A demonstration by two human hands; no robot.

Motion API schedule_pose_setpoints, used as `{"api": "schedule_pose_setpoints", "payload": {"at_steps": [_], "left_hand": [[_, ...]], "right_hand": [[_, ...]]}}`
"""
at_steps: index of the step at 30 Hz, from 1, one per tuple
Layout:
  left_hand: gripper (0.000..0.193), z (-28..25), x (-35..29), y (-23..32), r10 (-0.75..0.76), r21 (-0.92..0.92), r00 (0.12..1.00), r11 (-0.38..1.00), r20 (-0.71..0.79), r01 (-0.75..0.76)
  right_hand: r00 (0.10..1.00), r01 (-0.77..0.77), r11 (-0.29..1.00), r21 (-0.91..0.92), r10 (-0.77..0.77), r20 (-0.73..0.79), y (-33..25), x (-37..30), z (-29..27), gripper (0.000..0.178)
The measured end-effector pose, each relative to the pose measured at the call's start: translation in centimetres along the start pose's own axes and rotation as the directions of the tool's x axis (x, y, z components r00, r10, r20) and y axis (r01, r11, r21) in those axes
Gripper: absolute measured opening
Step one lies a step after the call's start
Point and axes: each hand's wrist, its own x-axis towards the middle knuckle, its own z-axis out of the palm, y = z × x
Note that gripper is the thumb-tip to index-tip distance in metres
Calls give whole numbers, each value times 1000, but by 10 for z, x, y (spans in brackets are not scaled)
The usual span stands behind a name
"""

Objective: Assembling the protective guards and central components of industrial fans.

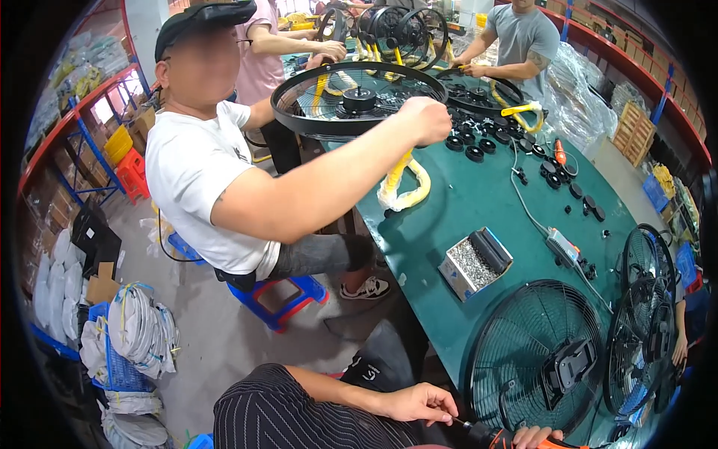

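At the lower edge, my right hand (pixel 532 437) is wrapped round an orange and black power screwdriver (pixel 490 435), most of it cut off by the picture's rim. Its bit points left, toward my left hand (pixel 419 403). The thumb and fingers of that hand are pinched together at the bit's tip; whatever they hold is too small to make out. Just beyond the tool, a black round fan grille (pixel 535 352) with a black bracket at its middle lies on the green table (pixel 419 262). A cardboard box of small screws (pixel 473 263) stands farther off.
More black fans (pixel 643 322) stand at the table's right. A cable with a grey power strip (pixel 562 247) crosses the tabletop. Black knobs (pixel 475 153) lie scattered at the back. On my left, a co-worker in a white shirt (pixel 194 179) handles a large fan ring (pixel 299 123).
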Motion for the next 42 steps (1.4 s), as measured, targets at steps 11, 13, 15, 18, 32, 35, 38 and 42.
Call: {"api": "schedule_pose_setpoints", "payload": {"at_steps": [11, 13, 15, 18, 32, 35, 38, 42], "left_hand": [[17, -3, 10, -5, -3, 63, 999, 998, 37, 0], [17, -3, 11, -5, 39, 96, 999, 994, 28, -42], [17, -2, 11, -5, 62, 132, 998, 989, 16, -63], [17, -1, 8, -2, 54, 150, 998, 987, 10, -55], [19, -2, 6, 0, 35, 84, 999, 996, -8, -34], [18, -3, 5, -3, 42, 159, 998, 987, -41, -35], [17, -2, 6, -5, 82, 221, 996, 973, -35, -73], [16, 0, 8, -6, 121, 262, 992, 959, -21, -111]], "right_hand": [[998, -17, 999, -35, 14, -67, 0, 4, 2, 40], [997, -6, 999, -45, 2, -74, 2, 6, 1, 40], [995, 4, 998, -59, -10, -97, 3, 6, 1, 41], [997, -8, 1000, -29, 5, -81, 3, 7, -1, 41], [985, -130, 991, 44, 124, 117, -9, 4, -18, 41], [963, -181, 983, 19, 173, 206, -13, 6, -25, 40], [952, -175, 984, -24, 176, 251, -15, 6, -33, 39], [969, -131, 991, -19, 132, 206, -16, 3, -38, 36]]}}
